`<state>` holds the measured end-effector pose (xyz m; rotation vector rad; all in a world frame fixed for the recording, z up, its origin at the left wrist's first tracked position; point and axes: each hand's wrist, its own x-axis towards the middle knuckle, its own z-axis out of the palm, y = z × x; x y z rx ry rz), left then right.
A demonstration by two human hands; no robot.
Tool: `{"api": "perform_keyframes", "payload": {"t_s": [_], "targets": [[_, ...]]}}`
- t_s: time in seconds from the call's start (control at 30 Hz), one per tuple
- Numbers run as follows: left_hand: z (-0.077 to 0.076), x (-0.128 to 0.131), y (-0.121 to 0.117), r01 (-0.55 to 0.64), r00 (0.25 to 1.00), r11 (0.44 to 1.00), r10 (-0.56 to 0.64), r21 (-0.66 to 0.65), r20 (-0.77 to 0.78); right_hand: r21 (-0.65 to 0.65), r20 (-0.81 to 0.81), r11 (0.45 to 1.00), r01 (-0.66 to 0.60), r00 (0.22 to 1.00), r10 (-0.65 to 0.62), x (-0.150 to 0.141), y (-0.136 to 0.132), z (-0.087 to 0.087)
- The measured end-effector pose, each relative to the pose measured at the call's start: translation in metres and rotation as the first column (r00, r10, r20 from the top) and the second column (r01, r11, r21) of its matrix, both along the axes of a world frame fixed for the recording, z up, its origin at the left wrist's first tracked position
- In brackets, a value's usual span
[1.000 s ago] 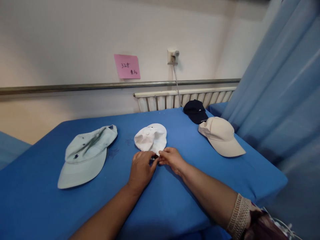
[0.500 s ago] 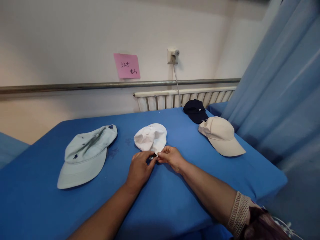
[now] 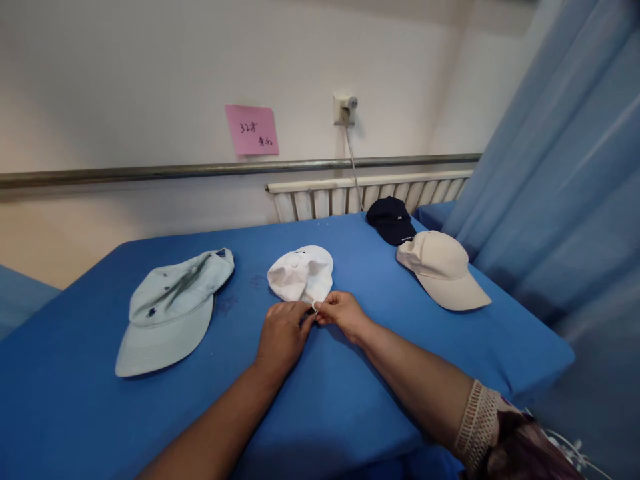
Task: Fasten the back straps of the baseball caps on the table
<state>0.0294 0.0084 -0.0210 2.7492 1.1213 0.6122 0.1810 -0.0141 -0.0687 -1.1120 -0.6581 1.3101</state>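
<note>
A white baseball cap (image 3: 300, 275) lies in the middle of the blue-covered bed, its brim pointing away toward the wall. My left hand (image 3: 283, 328) is closed on the back strap at the cap's near edge. Right beside it, my right hand (image 3: 341, 313) pinches the end of the same strap. The fingertips of both hands meet there, and a small pale loop of the strap shows between them. The fingers cover most of the strap and any fastener on it.
On the left lies a pale green cap (image 3: 173, 310). At the right are a beige cap (image 3: 443, 267) and a navy cap (image 3: 391, 219). A blue curtain (image 3: 565, 167) hangs on the right. Behind the bed (image 3: 320, 413) stand a radiator (image 3: 325, 200) and a metal rail (image 3: 175, 172).
My fingertips have shifted slightly at the strap, and a pale loop of it shows more between them. The caps lie where they were.
</note>
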Motion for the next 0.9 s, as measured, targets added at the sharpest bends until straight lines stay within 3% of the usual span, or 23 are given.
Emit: {"api": "perform_keyframes", "payload": {"t_s": [0.17,0.37,0.53,0.67,0.77,0.9], "targets": [[-0.002,0.001,0.001,0.0,1.0,1.0,0.0,-0.02,0.02,0.019,0.04,0.999,0.037,0.998,-0.038,-0.001,0.001,-0.001],[-0.009,0.001,0.005,-0.033,0.959,0.97,0.099,-0.242,0.267,0.047,-0.054,0.999,0.011,0.999,-0.008,0.001,-0.007,0.011],[-0.009,0.002,0.003,-0.036,0.97,0.986,0.074,-0.165,0.232,-0.008,-0.051,1.0,-0.014,0.999,0.013,0.002,-0.006,0.015],[-0.006,0.005,0.001,-0.009,0.98,0.995,0.027,-0.095,0.198,-0.096,0.031,0.994,0.055,0.998,-0.053,-0.002,0.0,0.017],[-0.004,0.006,-0.001,-0.001,0.982,0.996,0.017,-0.085,0.187,-0.129,0.073,0.988,0.088,0.994,-0.079,-0.004,0.002,0.02],[-0.004,0.006,-0.001,-0.024,0.969,0.991,0.056,-0.134,0.241,-0.104,0.017,0.994,0.042,0.999,-0.04,-0.001,-0.001,0.023]]}}
